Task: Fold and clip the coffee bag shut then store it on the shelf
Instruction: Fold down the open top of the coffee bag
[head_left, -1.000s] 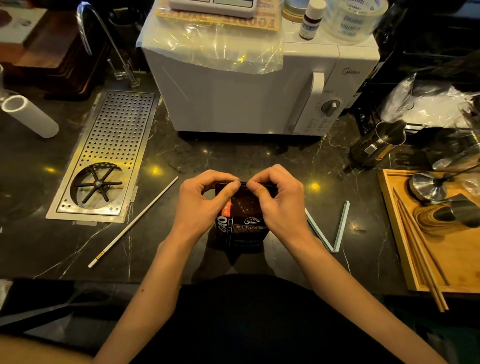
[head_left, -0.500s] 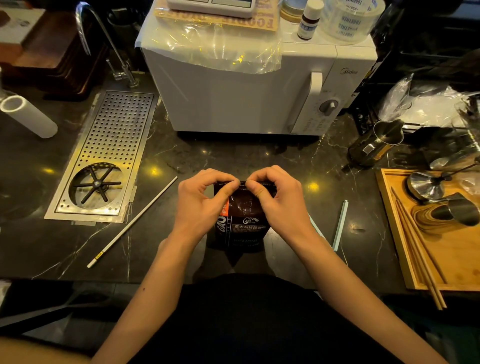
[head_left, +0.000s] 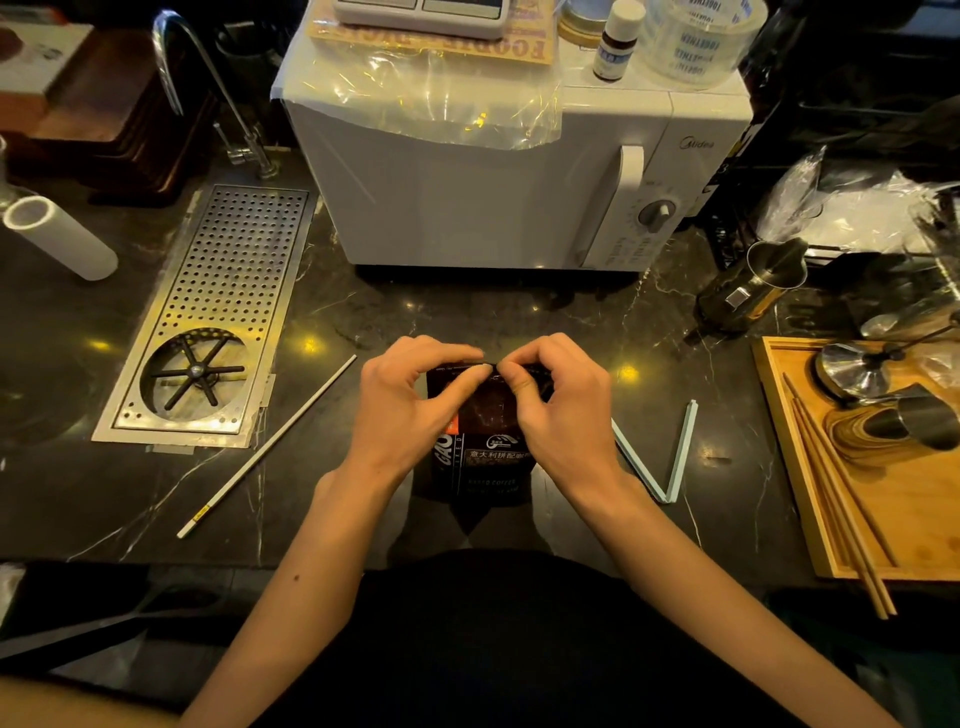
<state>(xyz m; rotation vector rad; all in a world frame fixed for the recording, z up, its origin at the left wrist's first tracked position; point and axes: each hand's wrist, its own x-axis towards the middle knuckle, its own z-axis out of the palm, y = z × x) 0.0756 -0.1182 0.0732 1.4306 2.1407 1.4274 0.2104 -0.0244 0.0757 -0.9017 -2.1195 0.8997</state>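
A dark coffee bag (head_left: 488, 457) with white print stands upright on the black marble counter, in front of me at the centre. My left hand (head_left: 410, 405) pinches the left part of the bag's top edge between thumb and fingers. My right hand (head_left: 561, 400) pinches the right part of that edge, fingertips almost meeting my left hand's. A pale blue sealing clip (head_left: 670, 457), hinged open in a V, lies flat on the counter just right of my right wrist, touched by neither hand. No shelf is in view.
A white microwave (head_left: 493, 187) stands close behind the bag. At the left lie a perforated steel rinser tray (head_left: 218, 312), a long white stick (head_left: 270, 441) and a white roll (head_left: 57, 236). At the right are a metal pitcher (head_left: 748, 286) and a wooden tray (head_left: 914, 519) with chopsticks and metal tools.
Both hands have stayed on the bag's top edge; the fingertips have drawn closer together and the top sits slightly lower. The clip has not moved.
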